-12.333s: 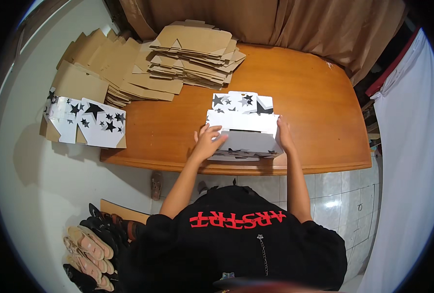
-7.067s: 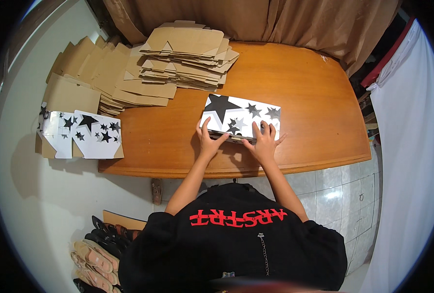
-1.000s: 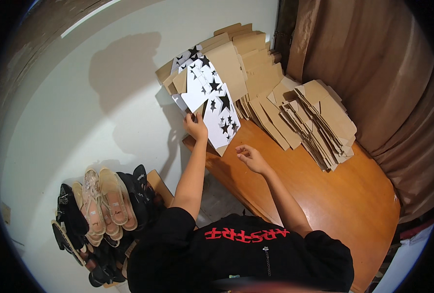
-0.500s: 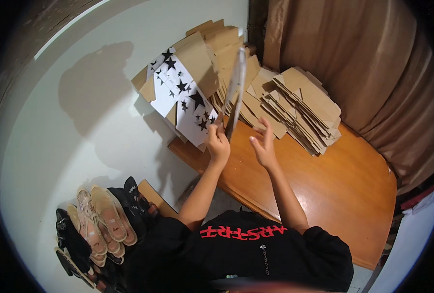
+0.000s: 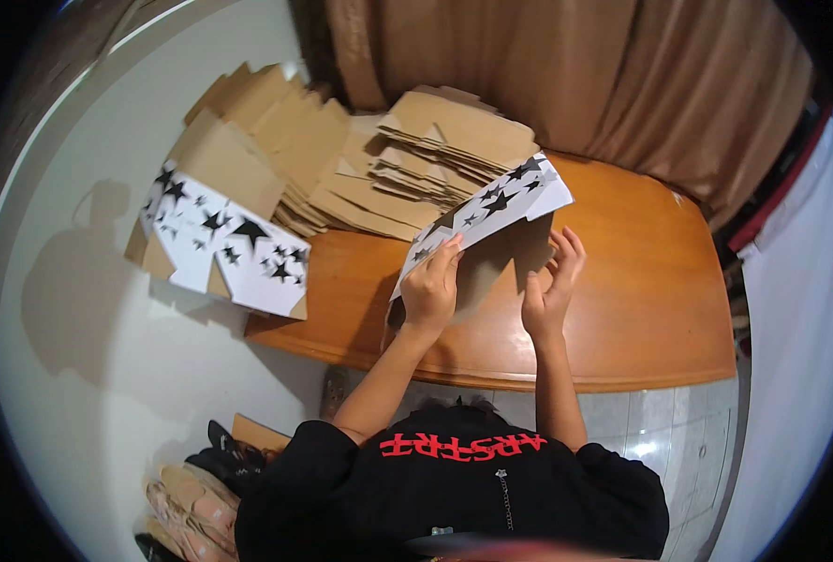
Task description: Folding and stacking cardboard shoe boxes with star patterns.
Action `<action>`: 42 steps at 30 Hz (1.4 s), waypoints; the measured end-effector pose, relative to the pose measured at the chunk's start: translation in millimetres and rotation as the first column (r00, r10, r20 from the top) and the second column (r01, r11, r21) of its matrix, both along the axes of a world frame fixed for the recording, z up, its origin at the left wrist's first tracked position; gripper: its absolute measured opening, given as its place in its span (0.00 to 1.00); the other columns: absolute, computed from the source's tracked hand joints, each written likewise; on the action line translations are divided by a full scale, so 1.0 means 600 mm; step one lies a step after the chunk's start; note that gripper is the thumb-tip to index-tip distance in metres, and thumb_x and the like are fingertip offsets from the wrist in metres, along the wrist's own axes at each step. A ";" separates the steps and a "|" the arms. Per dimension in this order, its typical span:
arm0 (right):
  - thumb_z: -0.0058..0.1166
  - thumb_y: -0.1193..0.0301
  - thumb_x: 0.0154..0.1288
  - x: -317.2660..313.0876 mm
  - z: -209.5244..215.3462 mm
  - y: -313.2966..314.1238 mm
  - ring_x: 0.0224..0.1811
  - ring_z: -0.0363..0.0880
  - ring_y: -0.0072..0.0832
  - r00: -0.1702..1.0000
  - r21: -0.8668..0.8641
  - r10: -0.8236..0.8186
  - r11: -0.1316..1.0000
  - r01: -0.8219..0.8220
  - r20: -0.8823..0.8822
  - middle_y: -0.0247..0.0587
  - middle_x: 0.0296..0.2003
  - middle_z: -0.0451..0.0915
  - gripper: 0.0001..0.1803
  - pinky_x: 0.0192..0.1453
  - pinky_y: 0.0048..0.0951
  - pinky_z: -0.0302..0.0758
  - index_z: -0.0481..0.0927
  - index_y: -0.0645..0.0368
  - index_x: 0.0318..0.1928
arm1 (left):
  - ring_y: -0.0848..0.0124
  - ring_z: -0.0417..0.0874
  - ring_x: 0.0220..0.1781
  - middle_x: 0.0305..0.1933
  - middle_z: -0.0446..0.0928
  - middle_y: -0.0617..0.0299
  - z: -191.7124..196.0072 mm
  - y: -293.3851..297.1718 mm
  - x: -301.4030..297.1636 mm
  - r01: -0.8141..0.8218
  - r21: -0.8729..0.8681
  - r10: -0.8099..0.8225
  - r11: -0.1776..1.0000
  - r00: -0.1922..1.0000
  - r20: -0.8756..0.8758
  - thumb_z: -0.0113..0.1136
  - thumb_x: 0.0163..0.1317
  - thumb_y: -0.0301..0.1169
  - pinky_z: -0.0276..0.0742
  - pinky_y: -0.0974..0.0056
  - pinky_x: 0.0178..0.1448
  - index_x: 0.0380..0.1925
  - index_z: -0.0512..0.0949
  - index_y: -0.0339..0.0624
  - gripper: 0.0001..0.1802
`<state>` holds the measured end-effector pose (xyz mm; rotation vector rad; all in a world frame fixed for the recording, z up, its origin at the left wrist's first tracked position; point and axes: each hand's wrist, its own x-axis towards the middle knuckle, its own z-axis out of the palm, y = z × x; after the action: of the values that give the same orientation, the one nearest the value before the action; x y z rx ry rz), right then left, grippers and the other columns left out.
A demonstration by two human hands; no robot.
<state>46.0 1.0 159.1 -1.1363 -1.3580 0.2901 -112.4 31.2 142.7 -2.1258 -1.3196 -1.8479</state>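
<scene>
A flat cardboard piece point(image 5: 502, 204), printed white with black stars along its upper side and brown below, is held tilted above the table. My left hand point(image 5: 432, 290) pinches its left part, the fingers closed over the printed side. My right hand point(image 5: 554, 286) is beside the brown side at the right, its fingers apart and slightly curled; whether it touches the cardboard I cannot tell. More star-printed cardboard point(image 5: 224, 239) lies at the left end of the table, against brown sheets.
The glossy wooden table point(image 5: 660, 309) stretches to the right. Behind the held piece lie stacked folded brown cardboard pieces point(image 5: 463, 131) and further brown sheets point(image 5: 285, 131). A brown curtain point(image 5: 604, 84) hangs at the back. Several shoes point(image 5: 196, 506) are at the lower left.
The cardboard piece, edge-on before, is now tilted with its printed side showing. The view has swung to the right. My right hand has come close to the cardboard's brown side.
</scene>
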 end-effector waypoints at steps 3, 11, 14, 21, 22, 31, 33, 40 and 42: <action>0.40 0.86 0.47 0.073 0.002 -0.036 0.52 0.68 0.40 0.959 0.070 -0.276 0.960 0.272 0.059 0.53 0.55 0.62 0.27 0.53 0.34 0.68 0.68 0.61 0.52 | 0.59 0.83 0.33 0.35 0.82 0.56 0.012 -0.003 0.060 0.118 -0.101 -0.116 0.988 0.993 0.029 0.58 0.57 0.22 0.77 0.62 0.33 0.34 0.77 0.41 0.05; 0.51 0.83 0.51 0.269 -0.020 -0.107 0.43 0.76 0.36 0.765 -0.047 -0.596 0.795 0.604 -0.246 0.48 0.49 0.70 0.23 0.43 0.34 0.74 0.68 0.63 0.51 | 0.59 0.80 0.28 0.29 0.80 0.58 0.044 0.026 0.206 0.333 -0.163 -0.365 0.929 0.897 -0.250 0.60 0.54 0.27 0.74 0.61 0.30 0.33 0.79 0.47 0.06; 0.50 0.84 0.50 0.334 -0.027 -0.131 0.45 0.76 0.34 0.729 -0.131 -0.679 0.718 0.684 0.085 0.48 0.43 0.74 0.27 0.49 0.31 0.73 0.67 0.61 0.54 | 0.58 0.80 0.28 0.29 0.80 0.59 0.051 0.052 0.265 0.399 -0.215 -0.448 0.892 0.846 -0.290 0.61 0.53 0.30 0.74 0.61 0.31 0.32 0.80 0.47 0.06; 0.44 0.83 0.47 0.450 -0.026 -0.141 0.51 0.75 0.48 0.909 -0.448 -0.322 0.794 0.412 0.266 0.60 0.46 0.76 0.25 0.56 0.37 0.71 0.75 0.62 0.50 | 0.61 0.80 0.30 0.27 0.80 0.59 0.057 0.132 0.366 0.470 -0.236 -0.525 0.851 0.735 -0.430 0.63 0.52 0.34 0.73 0.60 0.40 0.30 0.80 0.47 0.07; 0.44 0.83 0.47 0.461 -0.025 -0.137 0.51 0.75 0.48 0.909 -0.447 -0.319 0.795 0.410 0.267 0.60 0.46 0.76 0.25 0.56 0.37 0.71 0.75 0.62 0.50 | 0.62 0.80 0.30 0.26 0.80 0.59 0.061 0.135 0.373 0.460 -0.206 -0.498 0.864 0.714 -0.493 0.63 0.52 0.34 0.72 0.59 0.44 0.30 0.80 0.47 0.06; 0.48 0.82 0.44 0.535 -0.016 -0.104 0.48 0.78 0.41 0.919 -0.523 -0.210 0.770 0.367 0.334 0.55 0.46 0.78 0.27 0.53 0.32 0.73 0.76 0.66 0.50 | 0.58 0.57 0.68 0.64 0.61 0.54 0.064 -0.003 0.329 -0.347 -0.298 0.105 0.889 0.789 -0.606 0.73 0.38 0.30 0.44 0.33 0.67 0.62 0.61 0.61 0.48; 0.48 0.82 0.44 0.547 -0.012 -0.104 0.49 0.77 0.44 0.935 -0.565 -0.202 0.753 0.338 0.290 0.58 0.46 0.77 0.26 0.54 0.34 0.72 0.76 0.67 0.50 | 0.53 0.60 0.67 0.61 0.64 0.42 0.065 -0.036 0.297 -0.421 -0.609 0.085 0.672 0.861 -0.502 0.75 0.35 0.38 0.53 0.37 0.65 0.65 0.58 0.50 0.53; 0.48 0.82 0.44 0.552 -0.035 -0.106 0.50 0.77 0.46 0.924 -0.607 -0.103 0.726 0.323 0.368 0.59 0.47 0.77 0.26 0.56 0.34 0.71 0.76 0.68 0.50 | 0.52 0.65 0.64 0.60 0.65 0.38 0.009 -0.072 0.233 -0.078 -0.986 -0.473 0.145 0.870 -0.138 0.75 0.26 0.52 0.62 0.62 0.66 0.59 0.62 0.26 0.60; 0.49 0.82 0.44 0.550 -0.051 -0.106 0.50 0.77 0.46 0.926 -0.626 -0.098 0.710 0.322 0.365 0.59 0.46 0.77 0.26 0.55 0.34 0.71 0.76 0.68 0.49 | 0.52 0.66 0.63 0.60 0.65 0.37 -0.028 -0.086 0.248 -0.093 -0.983 -0.550 0.158 0.818 -0.166 0.73 0.27 0.57 0.62 0.60 0.65 0.57 0.65 0.27 0.59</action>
<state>376.2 -62.3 128.4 -2.0182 -1.4058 0.4793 36.6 -20.2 125.7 -3.1260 -2.4557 0.0584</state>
